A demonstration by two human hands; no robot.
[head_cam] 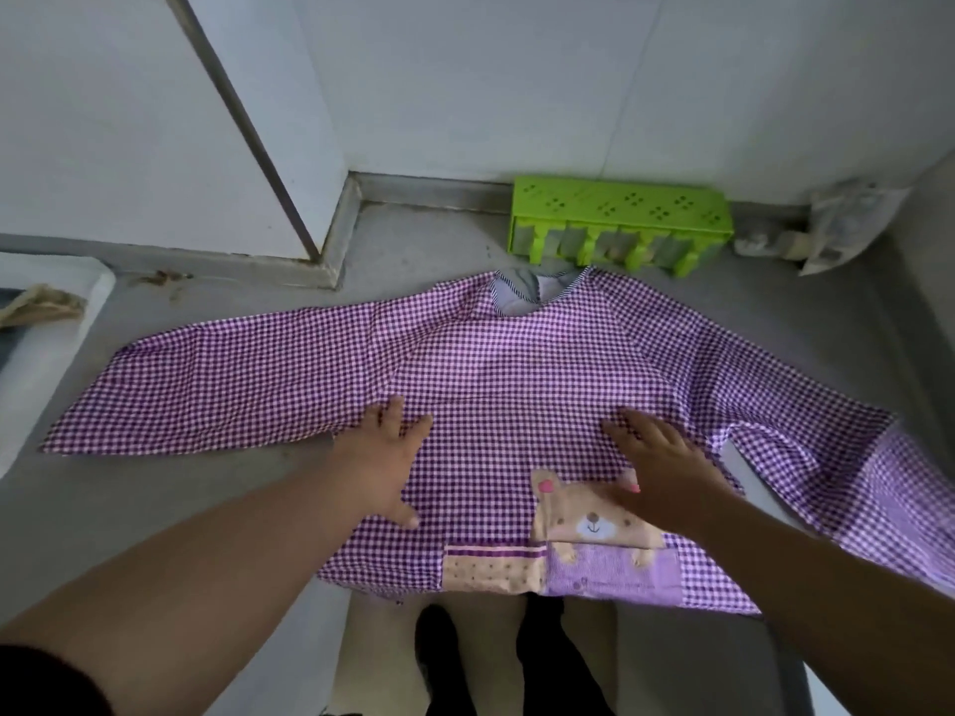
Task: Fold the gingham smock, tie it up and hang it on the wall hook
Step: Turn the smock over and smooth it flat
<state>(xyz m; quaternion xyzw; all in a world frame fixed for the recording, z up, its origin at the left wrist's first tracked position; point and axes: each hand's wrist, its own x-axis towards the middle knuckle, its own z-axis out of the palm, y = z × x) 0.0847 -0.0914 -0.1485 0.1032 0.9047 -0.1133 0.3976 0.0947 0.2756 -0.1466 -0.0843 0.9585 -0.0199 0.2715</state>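
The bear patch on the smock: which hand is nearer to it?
Right. The right hand overlaps the bear patch; the left hand presses the smock further left.

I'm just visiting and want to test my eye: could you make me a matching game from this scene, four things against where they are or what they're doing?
Things:
1. left hand
2. right hand
3. green basket
4. bear patch

Descriptions:
A. against the back wall
B. flat on the smock, by the spread left sleeve
C. sewn above the lilac pocket
D. flat on the smock, touching the bear's ear

Pairs: 1-B, 2-D, 3-A, 4-C
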